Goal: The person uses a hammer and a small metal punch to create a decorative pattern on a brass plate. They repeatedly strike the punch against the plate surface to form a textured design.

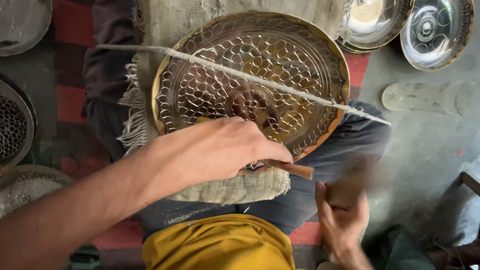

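A round brass plate (285,57) covered in an engraved scale pattern rests on my lap over a coarse burlap cloth (232,190). My left hand (218,150) lies on the plate's near edge. It is closed around a thin tool with a brown wooden handle (297,170) that sticks out to the right. My right hand (341,218) is lower right, beside my knee, gripping a brown object (350,184) that is blurred by motion; what it is stays unclear. A string-wrapped stick (242,75) lies slanted across the plate.
Two shiny metal plates (438,30) (372,17) lie on the grey floor at top right. A pale plastic bottle (438,96) lies on its side nearby. More engraved plates (6,121) (20,188) sit at the left on a red and dark rug.
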Tool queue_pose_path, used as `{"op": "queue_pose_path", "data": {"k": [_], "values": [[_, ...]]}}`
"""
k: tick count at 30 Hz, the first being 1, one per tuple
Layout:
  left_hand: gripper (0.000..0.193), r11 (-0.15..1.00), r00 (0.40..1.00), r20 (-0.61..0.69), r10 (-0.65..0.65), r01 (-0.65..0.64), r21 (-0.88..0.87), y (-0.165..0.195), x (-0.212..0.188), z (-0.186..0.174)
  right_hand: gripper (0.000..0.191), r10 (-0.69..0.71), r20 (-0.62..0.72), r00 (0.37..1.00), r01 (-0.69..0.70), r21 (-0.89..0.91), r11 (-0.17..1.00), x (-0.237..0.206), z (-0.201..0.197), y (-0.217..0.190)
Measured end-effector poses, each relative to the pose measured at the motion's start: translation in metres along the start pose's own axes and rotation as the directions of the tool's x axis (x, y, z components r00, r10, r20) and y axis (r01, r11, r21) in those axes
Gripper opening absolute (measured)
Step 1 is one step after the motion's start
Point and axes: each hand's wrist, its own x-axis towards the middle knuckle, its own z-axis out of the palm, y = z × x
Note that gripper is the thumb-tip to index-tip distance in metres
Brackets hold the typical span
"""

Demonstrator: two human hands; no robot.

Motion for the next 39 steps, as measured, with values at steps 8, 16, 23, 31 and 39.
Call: {"op": "queue_pose_path", "data": {"k": [8,16,23,31,39], "values": [[0.045,0.993,0.987,0.162,-0.014,-0.005,0.114,0.008,0.0,0.001,0.021,0.17,0.033,0.985,-0.165,-0.123,0.979,-0.023,0.012,0.008],[0.032,0.971,0.85,-0.485,-0.204,0.114,-0.209,0.024,-0.021,0.027,0.019,0.459,0.251,0.852,-0.509,0.192,0.839,0.047,-0.016,-0.01],[0.039,0.821,0.478,-0.709,-0.519,0.047,-0.569,0.033,-0.038,0.054,0.014,-0.158,0.483,0.861,-0.102,0.468,0.878,0.156,-0.058,-0.073],[0.04,0.84,0.482,-0.712,-0.511,0.106,-0.531,0.031,-0.04,0.072,0.055,-0.345,0.509,0.789,0.524,-0.264,0.81,0.21,-0.064,-0.112],[0.038,0.838,0.423,-0.735,-0.531,0.131,-0.53,0.033,-0.036,0.08,0.029,-0.34,0.662,0.669,0.736,-0.522,0.432,0.218,-0.05,-0.148]]}}
